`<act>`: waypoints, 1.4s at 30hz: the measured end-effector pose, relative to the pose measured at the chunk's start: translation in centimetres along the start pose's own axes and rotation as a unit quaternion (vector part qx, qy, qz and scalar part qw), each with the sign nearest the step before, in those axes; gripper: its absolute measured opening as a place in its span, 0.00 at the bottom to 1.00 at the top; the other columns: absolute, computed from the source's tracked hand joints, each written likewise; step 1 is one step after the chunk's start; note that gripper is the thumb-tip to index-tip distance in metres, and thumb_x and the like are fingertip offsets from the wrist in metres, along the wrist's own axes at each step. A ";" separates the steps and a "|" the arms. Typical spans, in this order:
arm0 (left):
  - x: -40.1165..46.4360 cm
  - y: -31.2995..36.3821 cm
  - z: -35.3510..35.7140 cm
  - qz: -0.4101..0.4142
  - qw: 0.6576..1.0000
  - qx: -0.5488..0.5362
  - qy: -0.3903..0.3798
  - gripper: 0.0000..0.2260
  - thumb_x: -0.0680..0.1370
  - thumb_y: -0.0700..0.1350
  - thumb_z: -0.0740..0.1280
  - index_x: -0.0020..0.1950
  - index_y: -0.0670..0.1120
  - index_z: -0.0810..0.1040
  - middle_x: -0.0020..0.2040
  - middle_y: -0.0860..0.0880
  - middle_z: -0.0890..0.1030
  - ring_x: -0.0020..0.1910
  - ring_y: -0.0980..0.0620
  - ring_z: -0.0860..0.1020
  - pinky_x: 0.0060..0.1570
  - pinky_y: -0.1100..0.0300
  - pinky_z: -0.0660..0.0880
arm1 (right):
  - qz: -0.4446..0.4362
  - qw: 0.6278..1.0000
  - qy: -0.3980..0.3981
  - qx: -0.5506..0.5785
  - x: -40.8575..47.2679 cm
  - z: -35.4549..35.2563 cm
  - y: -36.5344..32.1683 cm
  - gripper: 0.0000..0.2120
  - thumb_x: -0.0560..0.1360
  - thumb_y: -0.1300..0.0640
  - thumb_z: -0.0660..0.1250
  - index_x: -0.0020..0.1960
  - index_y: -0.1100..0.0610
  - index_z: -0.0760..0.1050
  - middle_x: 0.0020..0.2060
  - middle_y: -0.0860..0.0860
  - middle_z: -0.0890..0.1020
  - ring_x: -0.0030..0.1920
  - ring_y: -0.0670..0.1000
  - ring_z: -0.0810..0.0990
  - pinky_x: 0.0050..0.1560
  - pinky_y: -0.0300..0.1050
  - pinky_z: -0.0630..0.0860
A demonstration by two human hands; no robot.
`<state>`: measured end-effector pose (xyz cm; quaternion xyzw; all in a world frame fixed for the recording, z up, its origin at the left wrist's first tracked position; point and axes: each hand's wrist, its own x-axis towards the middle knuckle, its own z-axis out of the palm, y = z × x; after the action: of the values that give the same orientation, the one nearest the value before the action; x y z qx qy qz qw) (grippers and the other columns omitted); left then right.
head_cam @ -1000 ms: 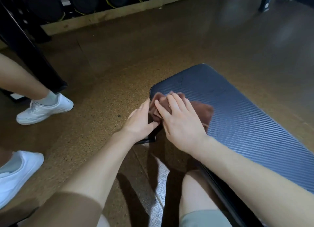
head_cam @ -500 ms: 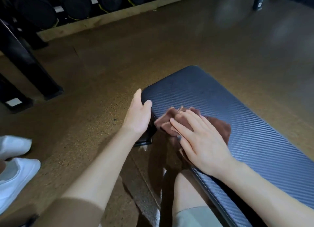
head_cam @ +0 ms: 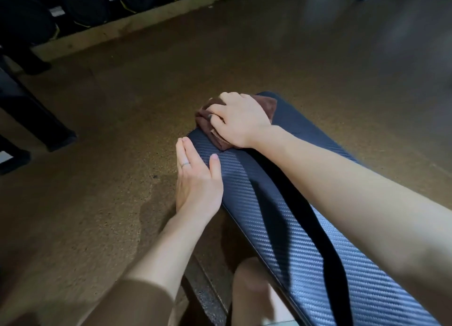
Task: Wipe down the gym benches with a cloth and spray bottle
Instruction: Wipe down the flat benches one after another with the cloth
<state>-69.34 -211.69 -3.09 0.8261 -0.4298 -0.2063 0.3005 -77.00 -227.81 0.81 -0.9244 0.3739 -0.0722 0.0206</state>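
A dark blue padded gym bench (head_cam: 244,179) with a woven texture runs from the lower right toward the middle. A brown cloth (head_cam: 203,122) lies bunched over its far end corner. My right hand (head_cam: 241,120) presses down on the cloth, fingers bent over it and around the bench end. Against the bench's left side edge lies my left hand (head_cam: 195,181), fingers straight and thumb resting on the top of the pad. No spray bottle is in view.
A rack of black dumbbells (head_cam: 80,5) stands behind a wooden ledge (head_cam: 146,15) at the top left. Black machine legs (head_cam: 36,120) stand on the brown speckled floor at the left. My knee (head_cam: 252,289) is beside the bench's metal base (head_cam: 205,294).
My right hand has slid the cloth from the near-left edge of the pad up to its far end. My left hand stays along the side edge. Another person's white shoes have left the view.
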 end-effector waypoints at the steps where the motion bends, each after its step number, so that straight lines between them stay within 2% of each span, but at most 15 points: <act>1: -0.1 0.0 -0.1 0.002 1.000 0.003 0.000 0.32 0.85 0.59 0.51 0.84 0.51 0.41 0.84 0.55 0.40 0.83 0.49 0.54 0.78 0.51 0.58 | 0.005 1.000 0.008 0.002 0.0 -0.2 1.1 0.22 0.84 0.45 0.50 0.65 0.49 0.80 0.58 0.53 0.79 0.59 0.56 0.77 0.60 0.53 0.71; 4: -0.2 -0.2 -0.2 0.010 1.000 0.008 -0.004 0.32 0.85 0.59 0.50 0.84 0.51 0.41 0.84 0.55 0.41 0.82 0.49 0.54 0.79 0.50 0.58 | 0.081 0.997 -0.001 -0.018 0.8 -0.9 4.6 0.22 0.84 0.45 0.50 0.64 0.51 0.79 0.56 0.55 0.78 0.58 0.58 0.77 0.56 0.53 0.71; 7: -0.1 -0.2 -0.2 0.014 1.000 0.021 -0.001 0.31 0.85 0.60 0.49 0.84 0.52 0.42 0.84 0.56 0.42 0.82 0.48 0.56 0.78 0.46 0.60 | 0.129 0.992 -0.002 -0.004 0.2 -0.8 5.6 0.22 0.84 0.45 0.49 0.67 0.50 0.77 0.63 0.56 0.75 0.65 0.58 0.72 0.63 0.56 0.69; 11: -0.2 0.1 -0.6 0.009 0.999 0.033 -0.003 0.31 0.85 0.59 0.50 0.84 0.49 0.44 0.85 0.53 0.44 0.81 0.46 0.59 0.76 0.45 0.63 | 0.128 0.988 0.081 0.005 -8.4 -0.5 4.5 0.21 0.82 0.47 0.53 0.71 0.48 0.73 0.69 0.53 0.73 0.70 0.57 0.69 0.64 0.57 0.69; 14: -0.2 0.4 -0.6 0.006 0.999 0.041 -0.004 0.31 0.85 0.58 0.50 0.85 0.48 0.43 0.85 0.52 0.43 0.81 0.45 0.60 0.76 0.47 0.64 | 0.119 0.991 0.062 0.005 -15.5 -1.1 4.6 0.23 0.82 0.47 0.54 0.74 0.49 0.72 0.72 0.52 0.71 0.74 0.56 0.67 0.68 0.58 0.67; 16: -0.3 0.5 -0.5 0.003 0.999 0.049 -0.006 0.31 0.85 0.58 0.49 0.84 0.48 0.42 0.85 0.52 0.42 0.80 0.45 0.61 0.75 0.48 0.64 | 0.133 0.990 0.044 0.006 -15.9 -1.0 5.1 0.24 0.82 0.47 0.53 0.76 0.48 0.71 0.73 0.53 0.71 0.75 0.56 0.65 0.71 0.59 0.66; 22: -0.4 0.5 -0.3 0.015 0.998 0.069 -0.007 0.32 0.85 0.59 0.48 0.84 0.47 0.41 0.84 0.51 0.40 0.81 0.45 0.59 0.76 0.49 0.62 | 0.117 0.993 0.023 0.016 -7.7 -0.2 7.4 0.25 0.82 0.46 0.50 0.75 0.49 0.71 0.71 0.54 0.72 0.72 0.58 0.68 0.67 0.60 0.70; 27: -0.4 0.2 -0.3 0.021 0.998 0.064 0.001 0.32 0.85 0.59 0.48 0.84 0.46 0.43 0.85 0.50 0.43 0.82 0.45 0.57 0.77 0.49 0.59 | 0.188 0.974 -0.020 0.125 -2.7 -1.2 9.6 0.21 0.84 0.43 0.49 0.76 0.37 0.66 0.73 0.51 0.69 0.72 0.57 0.70 0.66 0.58 0.71; 30: -0.3 0.2 -0.4 0.024 0.998 0.057 0.001 0.31 0.86 0.58 0.49 0.84 0.46 0.44 0.85 0.49 0.44 0.82 0.44 0.57 0.78 0.48 0.60 | 0.204 0.965 -0.016 0.165 -5.1 -1.3 10.4 0.22 0.82 0.42 0.49 0.74 0.32 0.64 0.74 0.50 0.69 0.72 0.57 0.71 0.69 0.59 0.71; 33: -0.3 0.3 -0.5 0.017 0.998 0.061 0.004 0.31 0.85 0.58 0.49 0.84 0.47 0.44 0.85 0.51 0.45 0.81 0.43 0.59 0.76 0.45 0.63 | 0.231 0.960 -0.025 0.159 -11.4 -2.0 10.9 0.23 0.80 0.38 0.46 0.74 0.27 0.59 0.73 0.46 0.71 0.70 0.55 0.73 0.67 0.58 0.73; 37: -0.2 0.4 -0.3 0.017 0.998 0.062 0.003 0.31 0.85 0.58 0.48 0.84 0.46 0.43 0.85 0.51 0.44 0.82 0.44 0.58 0.77 0.47 0.61 | 0.298 0.945 -0.044 0.123 -20.0 -3.3 10.8 0.21 0.82 0.39 0.49 0.75 0.28 0.59 0.71 0.47 0.73 0.69 0.58 0.75 0.66 0.59 0.72; 42: -0.1 0.1 -0.1 0.023 0.996 0.082 -0.005 0.33 0.84 0.59 0.45 0.84 0.45 0.41 0.84 0.50 0.41 0.82 0.44 0.57 0.77 0.47 0.60 | 0.294 0.951 -0.021 0.094 -15.6 -2.9 9.8 0.22 0.83 0.43 0.48 0.76 0.36 0.61 0.66 0.53 0.75 0.64 0.62 0.77 0.63 0.60 0.74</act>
<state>-69.43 -211.60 -2.93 0.8369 -0.4656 -0.1672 0.2341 -95.24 -224.03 0.95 -0.7686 0.6203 -0.0785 0.1353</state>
